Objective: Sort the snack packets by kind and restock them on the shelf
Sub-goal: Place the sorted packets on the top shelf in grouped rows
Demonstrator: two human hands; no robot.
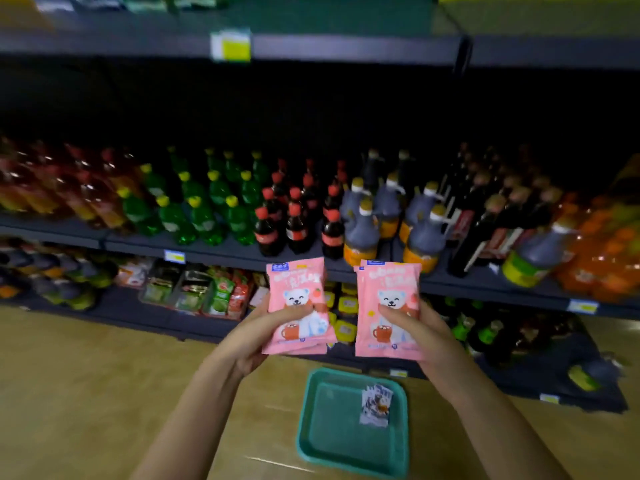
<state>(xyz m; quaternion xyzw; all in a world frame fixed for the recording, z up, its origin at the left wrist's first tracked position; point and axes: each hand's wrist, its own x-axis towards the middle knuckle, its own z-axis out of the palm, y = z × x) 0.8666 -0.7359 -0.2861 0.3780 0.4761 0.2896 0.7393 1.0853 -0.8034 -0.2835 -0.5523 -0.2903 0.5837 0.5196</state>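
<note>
Now I see my left hand point(258, 336) and right hand point(420, 329) each clamped on pink bear packets point(296, 299), teal tray point(311, 434) at 6 o'clock.

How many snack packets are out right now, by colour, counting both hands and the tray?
Pink packets in the left hand: at least 2, stacked, a second edge showing at the bottom
Pink packets in the right hand: at least 2, a second edge showing at the top left
Blue and white packets in the green tray: 1
Total: at least 5
</note>
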